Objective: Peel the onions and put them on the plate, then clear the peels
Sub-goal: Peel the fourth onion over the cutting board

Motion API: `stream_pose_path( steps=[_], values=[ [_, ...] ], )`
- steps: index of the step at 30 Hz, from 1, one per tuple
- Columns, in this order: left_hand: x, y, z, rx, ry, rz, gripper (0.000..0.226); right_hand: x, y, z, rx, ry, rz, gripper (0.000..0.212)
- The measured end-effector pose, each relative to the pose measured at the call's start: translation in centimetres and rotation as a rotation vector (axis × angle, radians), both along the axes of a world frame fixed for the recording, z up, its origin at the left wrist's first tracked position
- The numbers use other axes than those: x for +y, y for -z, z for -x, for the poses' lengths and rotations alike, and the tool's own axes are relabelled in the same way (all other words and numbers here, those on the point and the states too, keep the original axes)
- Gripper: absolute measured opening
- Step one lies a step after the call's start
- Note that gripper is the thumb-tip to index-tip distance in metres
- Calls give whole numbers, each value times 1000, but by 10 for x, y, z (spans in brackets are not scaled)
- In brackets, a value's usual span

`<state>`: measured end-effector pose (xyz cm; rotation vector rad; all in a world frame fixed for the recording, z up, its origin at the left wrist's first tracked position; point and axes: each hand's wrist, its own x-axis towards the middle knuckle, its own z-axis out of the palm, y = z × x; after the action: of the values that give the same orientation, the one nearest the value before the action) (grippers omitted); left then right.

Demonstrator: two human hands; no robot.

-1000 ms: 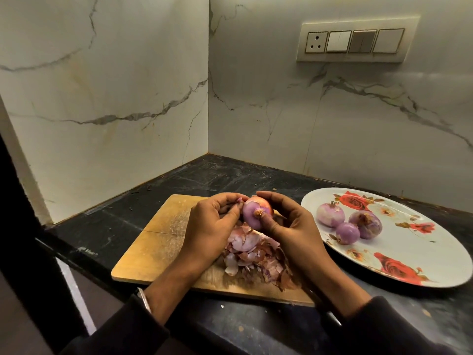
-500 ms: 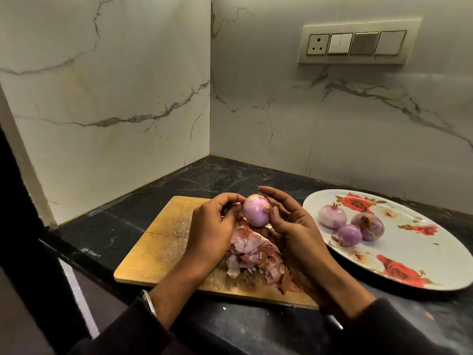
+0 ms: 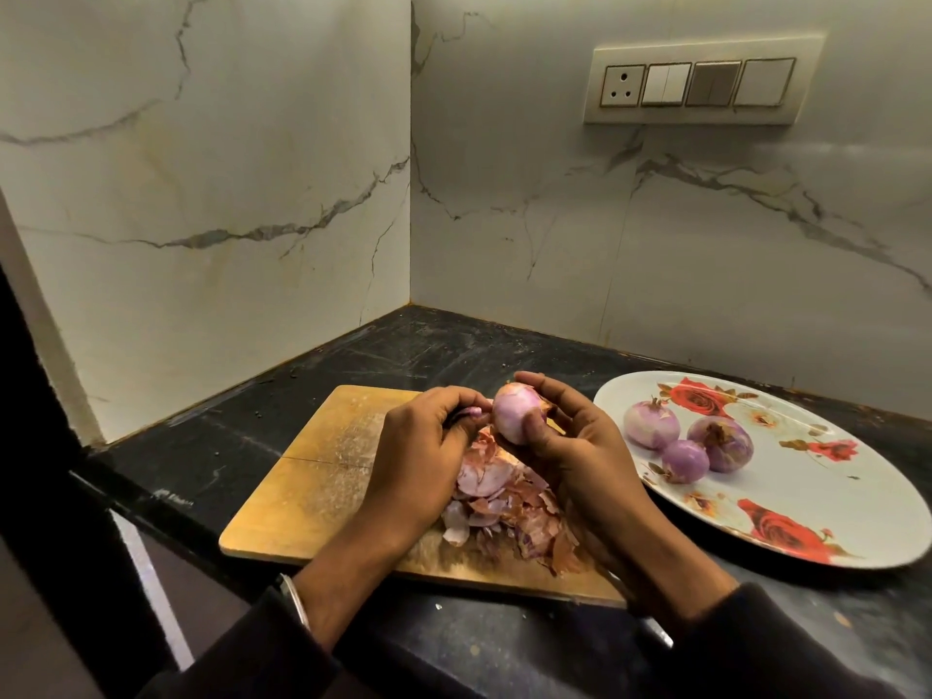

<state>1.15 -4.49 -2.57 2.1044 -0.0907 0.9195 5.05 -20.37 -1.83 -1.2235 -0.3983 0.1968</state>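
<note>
The right hand point(image 3: 565, 446) holds a small, round, pale purple onion point(image 3: 513, 413) up in the air. The thumb presses on the front of the onion and the fingers curl over its top and far side. The onion looks smooth and mostly peeled, with a bit of brown skin near the fingers.

The left hand point(image 3: 418, 456) is just beside the onion. Its fingers are curled in and pinch a little purple bit of onion skin point(image 3: 471, 412) at the fingertips.

Both hands hover over a flat, light brown wooden cutting board point(image 3: 312, 476). On the board, under and between the hands, lies a heap of pink and brown onion peels point(image 3: 497, 502). The heap sits on the right part of the board.

To the right of the board there is a big oval white plate with red roses on it point(image 3: 827, 476). Three peeled purple onions point(image 3: 688, 441) sit close together on the left part of the plate. Two of them touch.

The board and the plate lie on a dark black stone counter point(image 3: 403, 355). The counter fits into a corner of white marble walls point(image 3: 227, 194) with grey veins. A cream switch panel with a socket point(image 3: 701, 78) is on the right-side wall, above the plate. Dark sleeves point(image 3: 756, 648) cover both arms, and a thin silver bangle point(image 3: 297, 597) is on the left wrist.
</note>
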Motion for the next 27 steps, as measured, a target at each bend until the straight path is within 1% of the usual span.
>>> stream_pose_path(
  steps=[4, 7, 9, 13, 16, 18, 20, 23, 27],
  values=[
    [1, -1, -1, -12, 10, -7, 24, 2, 1, 0, 48, -30, -71, 31],
    [0, 0, -2, 22, -4, -27, 25, 2, -2, -1, 42, -20, -119, 39],
    [-1, 1, -4, 54, -11, -40, 22, 1, -4, -3, -7, 19, -87, 41],
    [-2, 2, -5, 145, 82, -14, 20, -2, -1, -6, -137, 126, 94, 40],
    [-2, 2, -4, 175, 115, -21, 43, -2, 2, -5, -185, 145, 146, 44],
    [-3, 2, -4, 173, 111, -92, 55, -2, 3, -4, -217, 151, 166, 44],
    [-2, 3, -5, 141, 97, -118, 54, 0, 4, -4, -239, 153, 189, 44],
    [0, 4, -7, 98, 93, -63, 51, 1, 5, -4, -239, 140, 202, 45],
    [-1, 4, -5, 103, 93, -100, 46, 1, 4, -4, -218, 133, 196, 41]
  ],
)
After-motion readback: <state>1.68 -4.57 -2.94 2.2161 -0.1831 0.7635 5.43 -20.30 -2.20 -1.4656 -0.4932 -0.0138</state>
